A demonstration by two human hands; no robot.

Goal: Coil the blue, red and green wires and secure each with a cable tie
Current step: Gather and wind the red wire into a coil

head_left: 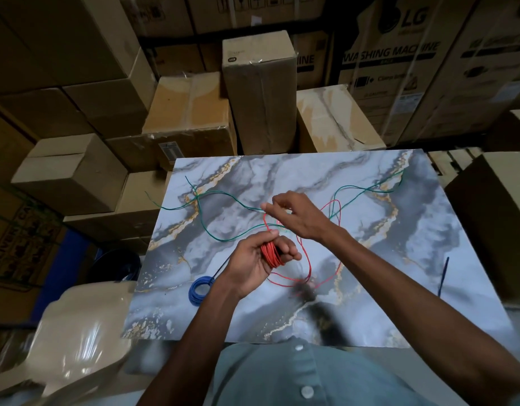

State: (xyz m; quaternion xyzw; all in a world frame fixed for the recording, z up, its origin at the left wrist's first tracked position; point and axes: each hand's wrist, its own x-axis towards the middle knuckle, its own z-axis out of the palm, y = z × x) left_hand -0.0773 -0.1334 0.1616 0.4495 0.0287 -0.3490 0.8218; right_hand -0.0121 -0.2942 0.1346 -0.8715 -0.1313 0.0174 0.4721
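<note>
L hand [254, 263], centre of frame, grips the red wire [272, 254]: its fingers curl round a tight bundle of red loops, and the turns run roughly top to bottom across the palm. The loose rest of the red wire trails to the lower right and lies in slack loops on the table [399, 259], reaching up behind the R wrist. R hand [293, 213], just above the L one, has thumb and forefinger pinched together and pointing to frame left. They seem to hold a strand where the red wire rises from the bundle, but I can't tell for sure.

Count is 3 wires, 1 of each colour. The blue wire [199, 289] is already a round coil, lying flat at the lower-left edge of the table beside the L wrist. A dark tail sticks up and to the right from it. The green wire [220, 194] is uncoiled and sprawls left to right across the upper half of the table, with its ends near the upper-left and upper-right corners.

1 thin blue strip [443, 276] lies near the right edge, its long axis near vertical. Cardboard boxes [261, 92] are stacked behind the table.
</note>
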